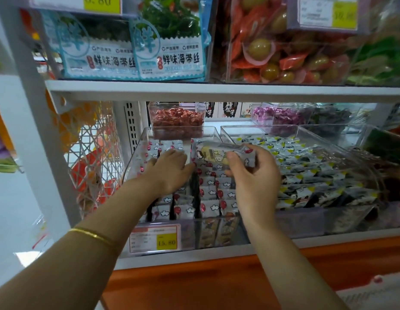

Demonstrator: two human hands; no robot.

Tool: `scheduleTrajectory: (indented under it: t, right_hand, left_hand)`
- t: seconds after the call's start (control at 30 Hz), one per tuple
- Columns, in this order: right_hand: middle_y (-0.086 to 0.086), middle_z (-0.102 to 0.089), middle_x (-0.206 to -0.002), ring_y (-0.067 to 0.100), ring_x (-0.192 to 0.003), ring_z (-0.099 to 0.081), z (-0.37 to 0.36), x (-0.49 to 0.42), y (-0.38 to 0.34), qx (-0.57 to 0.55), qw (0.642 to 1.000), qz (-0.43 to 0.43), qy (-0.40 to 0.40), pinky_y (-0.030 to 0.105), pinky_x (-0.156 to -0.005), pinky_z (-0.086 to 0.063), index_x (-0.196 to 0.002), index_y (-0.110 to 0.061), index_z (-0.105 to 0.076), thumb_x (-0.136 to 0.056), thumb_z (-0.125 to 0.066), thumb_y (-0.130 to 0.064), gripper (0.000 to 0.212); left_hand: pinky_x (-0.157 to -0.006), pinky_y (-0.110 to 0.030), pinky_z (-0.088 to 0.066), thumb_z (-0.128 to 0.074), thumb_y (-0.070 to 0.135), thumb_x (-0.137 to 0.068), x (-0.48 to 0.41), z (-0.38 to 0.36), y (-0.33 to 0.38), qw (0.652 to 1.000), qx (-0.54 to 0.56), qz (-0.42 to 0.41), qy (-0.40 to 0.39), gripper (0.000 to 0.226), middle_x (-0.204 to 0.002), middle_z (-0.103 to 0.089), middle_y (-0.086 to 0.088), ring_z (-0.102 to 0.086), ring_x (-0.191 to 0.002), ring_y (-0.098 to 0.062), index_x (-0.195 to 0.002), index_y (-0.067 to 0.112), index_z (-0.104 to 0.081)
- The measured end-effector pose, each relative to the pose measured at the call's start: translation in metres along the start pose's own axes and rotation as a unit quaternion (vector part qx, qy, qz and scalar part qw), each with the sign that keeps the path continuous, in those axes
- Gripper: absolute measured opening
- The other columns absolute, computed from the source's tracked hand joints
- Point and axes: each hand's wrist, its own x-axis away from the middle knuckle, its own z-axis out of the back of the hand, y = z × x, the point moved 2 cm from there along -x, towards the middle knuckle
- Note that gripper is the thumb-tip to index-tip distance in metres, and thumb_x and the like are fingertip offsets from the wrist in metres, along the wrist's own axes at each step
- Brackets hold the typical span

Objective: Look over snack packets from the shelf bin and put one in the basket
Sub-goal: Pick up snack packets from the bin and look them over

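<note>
The right hand (252, 173), at the center of the frame, pinches 1 packet (225, 153) between thumb and fingers, just above the bin (132, 166). The packet's long axis runs left to right. Just left of it, the left hand (170, 168) lies flat, fingers stretched onto the stacked packets (212, 193). No basket shows; the right hand would likely carry the packet there.

The left hand (170, 168) reaches forward, palm down, fingers fairly straight. The right hand (254, 175), a little higher, pinches a small white snack packet (214, 152) between thumb and curled fingers.
</note>
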Motion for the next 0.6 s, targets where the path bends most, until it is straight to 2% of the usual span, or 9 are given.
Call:
scheduleTrajectory:
  t: [0.07, 0.13, 0.2, 0.3, 0.4, 0.43, 0.5, 0.57, 0.6]
  right_hand:
    - [0.011, -0.064, -0.101, 0.029, -0.088, -0.065, 0.0, -0.001, 0.001, 0.001, 1.0, 0.001, 0.001, 0.048, -0.079, -0.052, -0.108, -0.011, -0.058, -0.086, -0.063, -0.022, 0.026]
    - [0.01, -0.063, -0.101, 0.029, -0.09, -0.064, 0.0, -0.001, 0.001, 0.009, 1.0, 0.006, -0.004, 0.047, -0.08, -0.052, -0.111, -0.01, -0.059, -0.085, -0.063, -0.024, 0.029]
    - [0.01, -0.063, -0.103, 0.029, -0.094, -0.064, 0.0, -0.003, 0.001, 0.019, 1.0, 0.011, -0.016, 0.047, -0.084, -0.051, -0.114, -0.009, -0.058, -0.086, -0.063, -0.024, 0.032]
    - [0.008, -0.062, -0.105, 0.024, -0.097, -0.063, 0.001, -0.01, 0.0, 0.043, 0.998, 0.026, -0.044, 0.041, -0.086, -0.052, -0.117, -0.009, -0.057, -0.086, -0.064, -0.024, 0.036]
    - [-0.004, -0.057, -0.082, 0.007, -0.074, -0.054, -0.008, -0.025, -0.006, 0.102, 0.987, 0.095, -0.077, 0.018, -0.067, -0.041, -0.093, -0.009, -0.057, -0.084, -0.066, -0.017, 0.014]
    - [-0.006, -0.055, -0.081, 0.005, -0.071, -0.05, -0.016, -0.031, -0.008, 0.124, 0.981, 0.117, -0.091, 0.016, -0.062, -0.036, -0.092, -0.011, -0.056, -0.084, -0.066, -0.016, 0.014]
    - [-0.002, -0.055, -0.088, 0.01, -0.076, -0.049, -0.036, -0.045, -0.008, 0.169, 0.965, 0.145, -0.135, 0.018, -0.058, -0.034, -0.1, -0.009, -0.055, -0.085, -0.065, -0.016, 0.019]
    - [0.001, -0.054, -0.088, 0.012, -0.079, -0.048, -0.059, -0.056, -0.006, 0.229, 0.941, 0.166, -0.187, 0.017, -0.058, -0.035, -0.1, -0.008, -0.054, -0.086, -0.064, -0.015, 0.019]
    - [0.003, -0.055, -0.088, 0.014, -0.079, -0.049, -0.069, -0.06, -0.004, 0.258, 0.925, 0.178, -0.214, 0.021, -0.06, -0.036, -0.097, -0.008, -0.054, -0.085, -0.064, -0.014, 0.017]
  left_hand:
    - [-0.111, -0.056, -0.012, -0.017, 0.045, -0.098, -0.01, -0.01, -0.005, 0.996, -0.072, 0.001, -0.055, 0.051, -0.14, -0.041, -0.006, -0.018, -0.141, -0.02, -0.11, 0.01, -0.051]
    - [-0.112, -0.057, -0.004, -0.011, 0.05, -0.096, -0.014, -0.015, -0.009, 0.991, -0.109, 0.005, -0.078, 0.06, -0.151, -0.028, -0.002, -0.005, -0.144, -0.016, -0.129, 0.014, -0.045]
    - [-0.111, -0.056, -0.004, -0.012, 0.052, -0.095, -0.013, -0.015, -0.009, 0.992, -0.108, 0.01, -0.064, 0.06, -0.148, -0.032, -0.003, -0.01, -0.143, -0.019, -0.128, 0.015, -0.046]
    - [-0.11, -0.053, -0.011, -0.02, 0.049, -0.095, -0.002, -0.009, -0.006, 0.996, -0.086, 0.026, -0.025, 0.052, -0.132, -0.041, -0.009, -0.025, -0.132, -0.025, -0.12, 0.016, -0.051]
    - [-0.11, -0.049, -0.014, -0.025, 0.042, -0.096, 0.011, -0.007, -0.006, 0.997, -0.067, 0.026, 0.015, 0.045, -0.126, -0.041, -0.008, -0.027, -0.125, -0.025, -0.12, 0.017, -0.052]
    - [-0.111, -0.049, -0.014, -0.026, 0.04, -0.096, 0.014, -0.007, -0.006, 0.998, -0.056, 0.025, 0.022, 0.042, -0.126, -0.041, -0.006, -0.028, -0.126, -0.024, -0.121, 0.017, -0.051]
    - [-0.112, -0.048, -0.013, -0.028, 0.038, -0.096, 0.019, -0.007, -0.006, 0.999, -0.036, 0.027, 0.027, 0.039, -0.129, -0.043, -0.003, -0.028, -0.128, -0.021, -0.123, 0.02, -0.05]
    - [-0.112, -0.048, -0.013, -0.027, 0.037, -0.097, 0.023, -0.007, -0.006, 0.999, -0.028, 0.027, 0.029, 0.038, -0.129, -0.044, -0.001, -0.029, -0.128, -0.02, -0.124, 0.021, -0.049]
    - [-0.112, -0.048, -0.014, -0.027, 0.037, -0.097, 0.025, -0.007, -0.006, 0.999, -0.024, 0.023, 0.031, 0.039, -0.129, -0.045, -0.001, -0.029, -0.128, -0.019, -0.125, 0.021, -0.049]
